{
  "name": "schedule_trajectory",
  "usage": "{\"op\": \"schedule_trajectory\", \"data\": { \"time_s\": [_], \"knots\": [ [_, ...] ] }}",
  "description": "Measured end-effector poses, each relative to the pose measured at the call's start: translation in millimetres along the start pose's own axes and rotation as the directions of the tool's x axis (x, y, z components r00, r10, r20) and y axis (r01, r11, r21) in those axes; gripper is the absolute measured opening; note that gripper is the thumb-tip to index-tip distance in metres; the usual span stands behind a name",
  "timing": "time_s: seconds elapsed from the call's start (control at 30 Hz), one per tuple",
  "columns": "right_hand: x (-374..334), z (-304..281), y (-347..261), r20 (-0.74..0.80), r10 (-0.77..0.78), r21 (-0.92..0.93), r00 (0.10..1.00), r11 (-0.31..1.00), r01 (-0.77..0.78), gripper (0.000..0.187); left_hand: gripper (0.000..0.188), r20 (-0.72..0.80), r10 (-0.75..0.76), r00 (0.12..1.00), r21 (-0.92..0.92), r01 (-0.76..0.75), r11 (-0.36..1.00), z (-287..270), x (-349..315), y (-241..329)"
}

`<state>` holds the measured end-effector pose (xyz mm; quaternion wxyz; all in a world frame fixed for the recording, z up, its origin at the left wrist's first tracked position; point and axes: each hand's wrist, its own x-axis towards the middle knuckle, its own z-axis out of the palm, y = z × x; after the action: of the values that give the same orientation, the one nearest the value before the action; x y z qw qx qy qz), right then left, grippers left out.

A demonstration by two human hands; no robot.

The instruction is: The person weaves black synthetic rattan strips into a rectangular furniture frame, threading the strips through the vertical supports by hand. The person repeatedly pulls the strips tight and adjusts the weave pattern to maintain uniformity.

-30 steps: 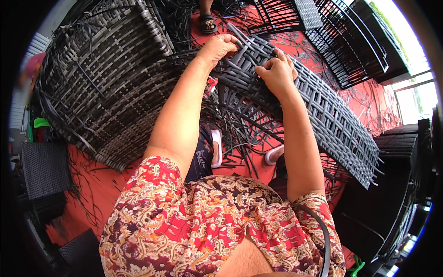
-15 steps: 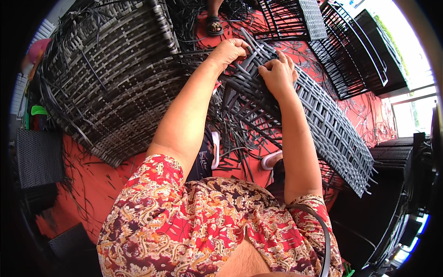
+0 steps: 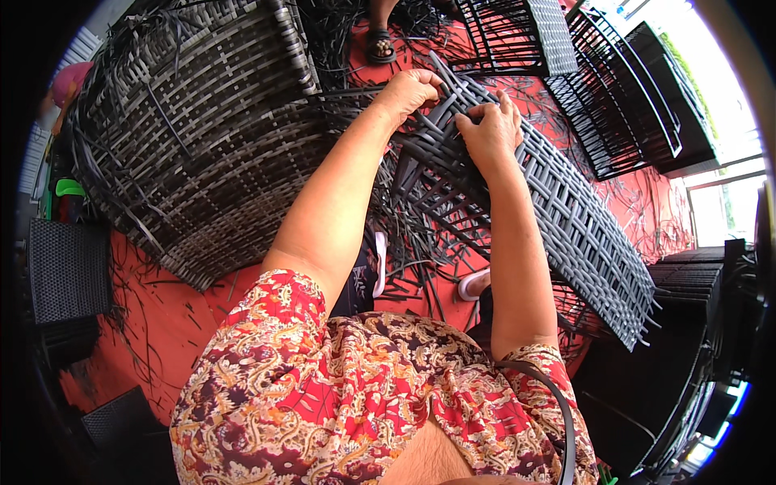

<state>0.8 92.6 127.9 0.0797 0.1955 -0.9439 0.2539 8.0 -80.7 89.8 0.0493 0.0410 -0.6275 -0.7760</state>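
Note:
A long grey woven panel of flat plastic wicker strips [image 3: 582,234] slants from in front of me down to the right, loose strip ends sticking out at its lower end. My left hand [image 3: 411,95] is at its upper left edge, thumb and fingers pinched on a dark wicker strip. Close by on the right, my right hand [image 3: 493,136] has bent fingers gripping a strip at the panel's upper part; the fingertips are partly hidden. Beneath the panel an open dark frame [image 3: 444,198] shows its slats.
To the left stands a large curved woven piece [image 3: 218,145]. Dark frames [image 3: 622,97] stand at the far right, a stack of black pieces [image 3: 687,283] nearer. Cut strips litter the red floor [image 3: 145,323]. Another person's sandaled foot [image 3: 380,47] is at the far side.
My left hand has shifted slightly right along the panel's edge, still pinching. My right hand stays at nearly the same spot on the weave. The whole view has moved a little.

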Motion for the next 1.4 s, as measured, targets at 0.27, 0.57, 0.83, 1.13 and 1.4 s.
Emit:
{"op": "schedule_trajectory", "data": {
  "time_s": [0.27, 0.57, 0.83, 1.13, 1.4],
  "knots": [
    [5, -2, -2, 0.07, 0.009, -0.044, 0.998, 0.999, -0.006, 0.029, 0.015, -0.004, 0.013, 1.0, -0.001, -0.013, 1.0, 1, 1, 0],
    [-3, 9, -8, 0.057, -0.142, 0.023, 0.988, 0.99, 0.141, 0.026, 0.015, -0.045, 0.014, 0.999, 0.008, -0.014, 1.0, 2, 0, 2],
    [-5, 25, -2, -0.171, -0.295, 0.067, 0.94, 0.949, 0.309, 0.021, 0.024, 0.013, -0.068, 0.998, 0.099, 0.067, 0.993, -9, -18, 17],
    [-21, 23, 10, -0.243, -0.304, 0.199, 0.921, 0.914, 0.354, 0.031, 0.028, -0.089, -0.264, 0.96, 0.199, 0.277, 0.94, -21, 12, 2],
    [-120, -119, 105, -0.328, -0.351, 0.165, 0.877, 0.893, 0.419, 0.019, 0.012, -0.119, -0.189, 0.975, 0.308, 0.217, 0.927, -24, 9, 2]
  ]
}}
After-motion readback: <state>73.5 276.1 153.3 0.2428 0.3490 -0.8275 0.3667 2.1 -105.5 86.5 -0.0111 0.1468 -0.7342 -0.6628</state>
